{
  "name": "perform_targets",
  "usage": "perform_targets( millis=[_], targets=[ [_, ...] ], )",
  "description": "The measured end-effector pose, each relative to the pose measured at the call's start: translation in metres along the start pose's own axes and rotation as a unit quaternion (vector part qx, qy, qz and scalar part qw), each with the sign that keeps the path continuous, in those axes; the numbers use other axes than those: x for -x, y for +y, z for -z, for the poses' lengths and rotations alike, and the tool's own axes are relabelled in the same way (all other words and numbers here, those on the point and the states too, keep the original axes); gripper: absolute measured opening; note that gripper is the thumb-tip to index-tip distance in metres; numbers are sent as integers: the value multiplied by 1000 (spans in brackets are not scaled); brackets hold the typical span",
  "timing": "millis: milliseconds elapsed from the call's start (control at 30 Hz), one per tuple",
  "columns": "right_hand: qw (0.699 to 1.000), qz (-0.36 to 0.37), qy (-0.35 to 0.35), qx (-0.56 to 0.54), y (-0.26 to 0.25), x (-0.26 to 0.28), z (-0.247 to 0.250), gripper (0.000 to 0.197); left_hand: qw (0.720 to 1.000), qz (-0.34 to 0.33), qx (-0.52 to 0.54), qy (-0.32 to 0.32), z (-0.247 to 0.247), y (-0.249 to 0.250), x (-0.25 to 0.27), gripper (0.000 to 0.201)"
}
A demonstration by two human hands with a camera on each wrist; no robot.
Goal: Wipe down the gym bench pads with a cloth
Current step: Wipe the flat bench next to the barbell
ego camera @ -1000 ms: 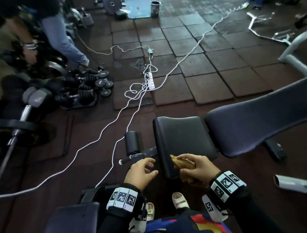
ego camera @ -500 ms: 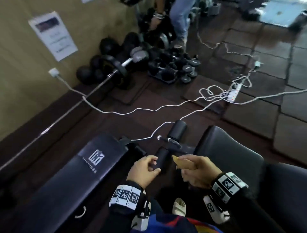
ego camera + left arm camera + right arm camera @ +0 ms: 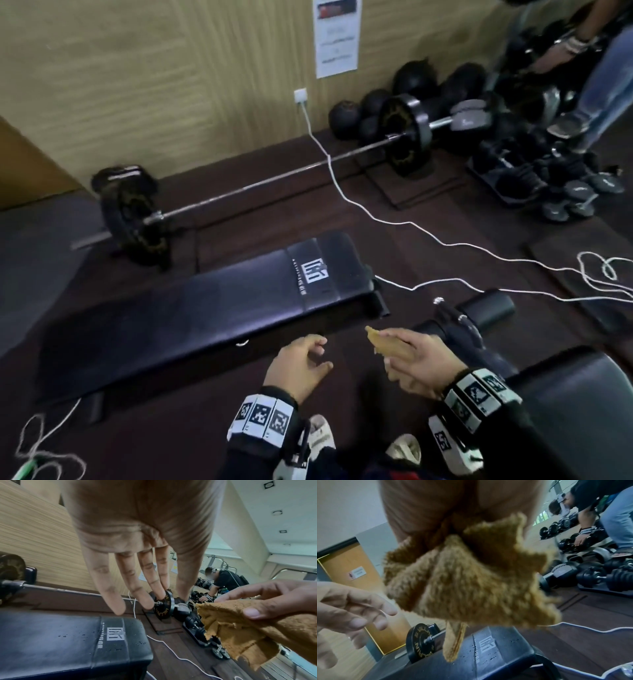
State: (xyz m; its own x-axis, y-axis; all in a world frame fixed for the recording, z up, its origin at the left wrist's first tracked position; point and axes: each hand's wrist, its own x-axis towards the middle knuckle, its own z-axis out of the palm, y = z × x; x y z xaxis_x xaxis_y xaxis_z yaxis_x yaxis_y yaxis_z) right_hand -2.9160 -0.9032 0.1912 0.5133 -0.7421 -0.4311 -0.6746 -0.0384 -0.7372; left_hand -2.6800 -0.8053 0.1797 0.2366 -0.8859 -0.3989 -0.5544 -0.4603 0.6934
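Note:
A long black flat bench pad [image 3: 191, 318] with a white logo lies on the floor ahead of me, left of centre; water droplets dot its end [image 3: 72, 638] [image 3: 498, 647]. A second black padded bench [image 3: 579, 394] sits at the lower right. My right hand [image 3: 414, 359] grips a crumpled mustard-brown cloth [image 3: 383, 342] [image 3: 240, 627] [image 3: 467, 577], held in the air just past the flat pad's near right end. My left hand [image 3: 301, 359] [image 3: 137, 563] hovers beside it with fingers loosely spread, holding nothing.
A loaded barbell [image 3: 274, 178] lies along the wooden wall behind the flat bench. Dumbbells [image 3: 555, 185] and medicine balls [image 3: 376, 113] crowd the back right, where another person [image 3: 599, 68] bends over. White cables [image 3: 445, 243] snake across the dark floor.
My view has swung left, from the padded bench at the right to the flat bench and the wall. Both hands stay close together; the left hand's fingers have spread.

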Motion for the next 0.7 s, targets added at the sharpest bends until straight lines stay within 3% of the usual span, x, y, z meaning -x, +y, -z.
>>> perform_targets(
  millis=[367, 700],
  targets=[
    [994, 3, -40, 102, -25, -76, -36, 47, 999, 10, 16, 47, 24, -48, -37, 38],
    [983, 46, -15, 175, 54, -254, -97, 52, 997, 18, -32, 66, -39, -138, -200, 45]
  ],
)
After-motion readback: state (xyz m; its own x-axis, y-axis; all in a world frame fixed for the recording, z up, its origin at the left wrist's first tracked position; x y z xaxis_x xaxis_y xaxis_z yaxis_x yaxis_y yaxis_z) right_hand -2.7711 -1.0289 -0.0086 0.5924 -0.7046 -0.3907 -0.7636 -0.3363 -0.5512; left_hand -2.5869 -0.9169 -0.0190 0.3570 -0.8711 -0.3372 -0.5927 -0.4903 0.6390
